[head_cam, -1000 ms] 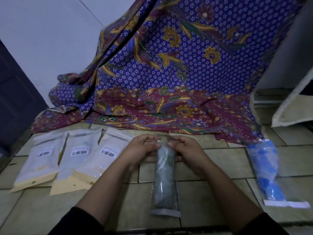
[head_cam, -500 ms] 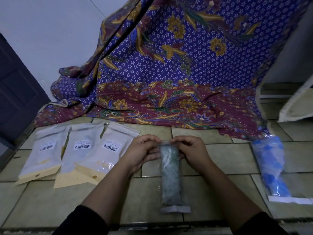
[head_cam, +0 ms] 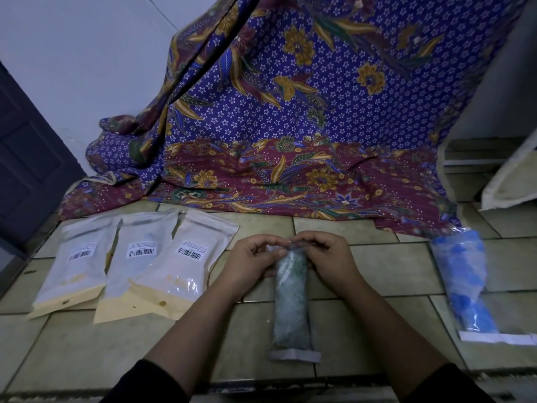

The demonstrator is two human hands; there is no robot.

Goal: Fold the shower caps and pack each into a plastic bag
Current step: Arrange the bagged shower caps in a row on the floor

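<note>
Item: clear plastic bag (head_cam: 291, 341) with a rolled green shower cap (head_cam: 291, 292) inside, lying lengthwise on the tiled floor (head_cam: 87, 344). Left hand (head_cam: 250, 263) and right hand (head_cam: 331, 257) both pinch its far end with curled fingers. Second bagged blue cap (head_cam: 465, 283) well to the right. Three barcoded packets (head_cam: 139, 266) overlapping at left. Batik cloth (head_cam: 290, 126) draped behind

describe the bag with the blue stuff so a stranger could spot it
Find the big purple and maroon patterned cloth draped onto the tiled floor. At its lower right corner lies a clear plastic bag. It alone holds something bright blue; the middle bag holds green, and the three left pouches are white.
</note>
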